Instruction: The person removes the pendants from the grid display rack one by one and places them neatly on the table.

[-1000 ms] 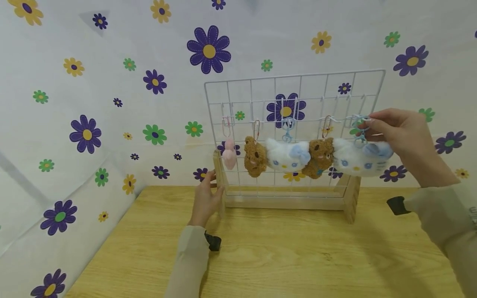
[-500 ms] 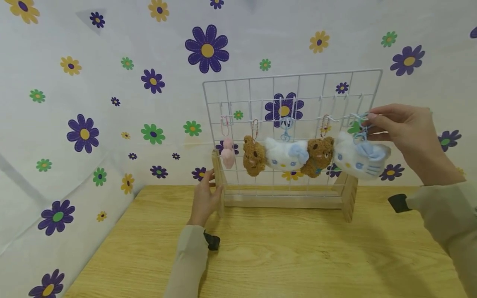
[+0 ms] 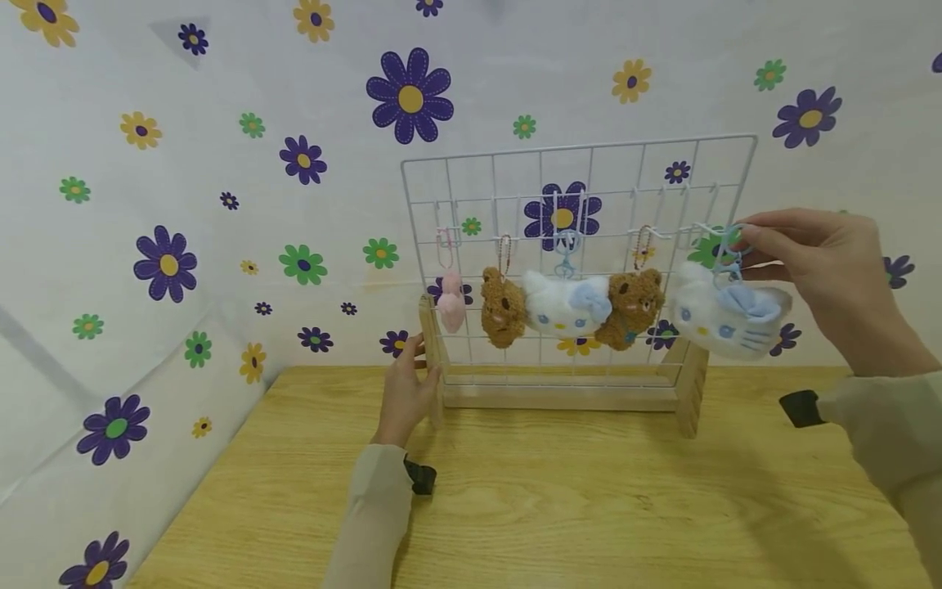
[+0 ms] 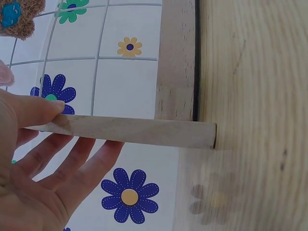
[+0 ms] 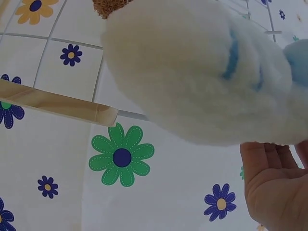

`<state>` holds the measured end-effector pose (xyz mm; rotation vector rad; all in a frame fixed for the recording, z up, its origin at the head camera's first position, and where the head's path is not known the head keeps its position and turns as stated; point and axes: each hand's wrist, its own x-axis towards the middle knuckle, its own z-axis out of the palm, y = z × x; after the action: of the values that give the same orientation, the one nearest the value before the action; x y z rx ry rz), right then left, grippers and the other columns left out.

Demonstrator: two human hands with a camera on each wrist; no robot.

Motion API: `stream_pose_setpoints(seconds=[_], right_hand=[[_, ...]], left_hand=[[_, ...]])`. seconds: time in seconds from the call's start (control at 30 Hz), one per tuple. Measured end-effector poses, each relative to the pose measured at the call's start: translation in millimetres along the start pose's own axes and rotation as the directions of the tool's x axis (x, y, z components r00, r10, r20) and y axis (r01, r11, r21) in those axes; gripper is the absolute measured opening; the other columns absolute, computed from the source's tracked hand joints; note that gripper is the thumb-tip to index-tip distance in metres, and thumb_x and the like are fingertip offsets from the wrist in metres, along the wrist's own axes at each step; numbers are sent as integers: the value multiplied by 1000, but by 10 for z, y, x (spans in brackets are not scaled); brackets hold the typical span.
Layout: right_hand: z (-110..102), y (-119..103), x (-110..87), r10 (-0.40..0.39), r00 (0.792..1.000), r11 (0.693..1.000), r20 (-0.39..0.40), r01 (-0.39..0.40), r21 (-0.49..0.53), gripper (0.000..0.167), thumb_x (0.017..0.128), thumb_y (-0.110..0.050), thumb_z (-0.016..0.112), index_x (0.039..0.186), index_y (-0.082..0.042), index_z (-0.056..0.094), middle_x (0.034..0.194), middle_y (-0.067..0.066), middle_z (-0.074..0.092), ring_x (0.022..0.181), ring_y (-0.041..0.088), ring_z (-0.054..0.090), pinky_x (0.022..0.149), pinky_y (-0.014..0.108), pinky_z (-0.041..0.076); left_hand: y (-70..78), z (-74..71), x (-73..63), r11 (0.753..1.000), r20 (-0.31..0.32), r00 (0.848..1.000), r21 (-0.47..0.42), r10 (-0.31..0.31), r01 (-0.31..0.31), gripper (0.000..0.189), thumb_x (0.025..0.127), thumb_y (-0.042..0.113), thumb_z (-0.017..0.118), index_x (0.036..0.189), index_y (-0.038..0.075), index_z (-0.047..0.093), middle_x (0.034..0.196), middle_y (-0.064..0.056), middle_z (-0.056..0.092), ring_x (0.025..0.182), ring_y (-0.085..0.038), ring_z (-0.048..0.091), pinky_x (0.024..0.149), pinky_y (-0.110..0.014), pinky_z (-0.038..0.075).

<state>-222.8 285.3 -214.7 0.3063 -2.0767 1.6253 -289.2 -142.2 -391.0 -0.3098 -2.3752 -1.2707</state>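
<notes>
My right hand (image 3: 827,266) pinches the light blue ring (image 3: 728,237) of a white cat-face plush keychain (image 3: 706,307) with a blue bow. The ring is near the front end of a white hook (image 3: 706,227), and the plush hangs tilted below my fingers. It fills much of the right wrist view as a white furry body (image 5: 192,72) with blue whisker marks. My left hand (image 3: 405,393) grips the left wooden upright (image 4: 139,131) of a wire grid stand, thumb on one side and fingers on the other.
On the white wire grid (image 3: 515,176) hang a pink plush (image 3: 450,304), two brown bear plushes (image 3: 503,309) and another white cat plush (image 3: 561,307). The stand's wooden base (image 3: 559,398) rests on the wood-grain table (image 3: 545,491). Behind it is a flower-patterned backdrop (image 3: 331,82).
My right hand has moved a little to the right, drawing the cat keychain's ring along toward the hook's front end. The plush has swung and tilted. My left hand keeps its hold on the upright.
</notes>
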Motion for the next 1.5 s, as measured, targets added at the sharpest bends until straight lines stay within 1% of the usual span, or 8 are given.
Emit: stream_pose_setpoints(seconds=[0.17, 0.33, 0.63, 0.87, 1.07, 1.2, 1.33, 1.5], right_hand=[[-2, -3, -13, -28, 1000, 999, -1, 28, -24, 21, 99, -6, 63, 107, -15, 79, 89, -9, 74, 75, 5, 71, 66, 17, 58], [-7, 14, -38, -50, 999, 995, 15, 51, -85, 23, 100, -6, 60, 109, -16, 78, 88, -11, 74, 75, 4, 71, 65, 17, 58], [-26, 70, -113, -21, 999, 983, 38, 28, -184, 20, 102, -12, 60, 107, -24, 76, 87, -15, 71, 73, 4, 70, 64, 17, 58], [-55, 126, -162, 37, 999, 969, 40, -27, -244, 17, 102, -17, 60, 109, -7, 73, 85, -13, 70, 70, 6, 71, 64, 16, 58], [-53, 173, -193, 66, 995, 956, 70, -43, -289, 14, 104, -11, 56, 103, -12, 70, 83, -18, 68, 70, 4, 70, 63, 16, 57], [-45, 198, -217, 79, 993, 939, 88, -44, -342, 13, 105, -7, 53, 109, -2, 65, 83, -22, 65, 71, 2, 69, 63, 14, 56], [-56, 239, -249, 76, 991, 919, 110, -27, -394, 18, 105, -4, 52, 116, 9, 58, 83, -25, 63, 70, -1, 67, 61, 13, 55], [-76, 303, -296, 65, 992, 920, 107, -18, -392, 14, 104, -1, 52, 114, 8, 56, 85, -26, 61, 69, -1, 66, 59, 15, 56]], left_hand=[[8, 2, 1, 1000, 2, 1000, 5, -9, 9, 52, 94, -7, 66, 142, 0, 48, 132, -29, 59, 108, -42, 66, 84, -53, 59], [17, -4, 4, 1000, -1, 1000, 1, 10, -10, 50, 94, -7, 66, 140, -2, 48, 130, -30, 60, 106, -42, 66, 83, -54, 59], [27, 1, 6, 1000, -3, 1000, 1, 12, -12, 50, 93, -9, 66, 140, -3, 48, 129, -30, 60, 106, -42, 65, 83, -55, 59], [48, -8, -1, 1000, -1, 1000, 1, 18, -18, 50, 93, -9, 65, 140, -3, 48, 130, -30, 60, 106, -42, 65, 84, -54, 59], [42, -8, -4, 999, -4, 999, -2, 36, -36, 49, 94, -9, 65, 139, -3, 48, 129, -31, 60, 105, -43, 66, 83, -55, 59], [24, -6, -8, 999, -2, 999, 2, 32, -32, 49, 94, -8, 65, 140, -3, 48, 129, -31, 60, 105, -43, 66, 83, -55, 59], [19, -9, -12, 1000, 1, 1000, 1, 27, -27, 50, 94, -8, 65, 140, -3, 48, 130, -30, 59, 106, -43, 65, 84, -55, 59], [9, -11, -15, 1000, 6, 1000, -1, 25, -25, 49, 94, -7, 64, 141, -2, 48, 130, -30, 59, 106, -42, 65, 84, -55, 59]])
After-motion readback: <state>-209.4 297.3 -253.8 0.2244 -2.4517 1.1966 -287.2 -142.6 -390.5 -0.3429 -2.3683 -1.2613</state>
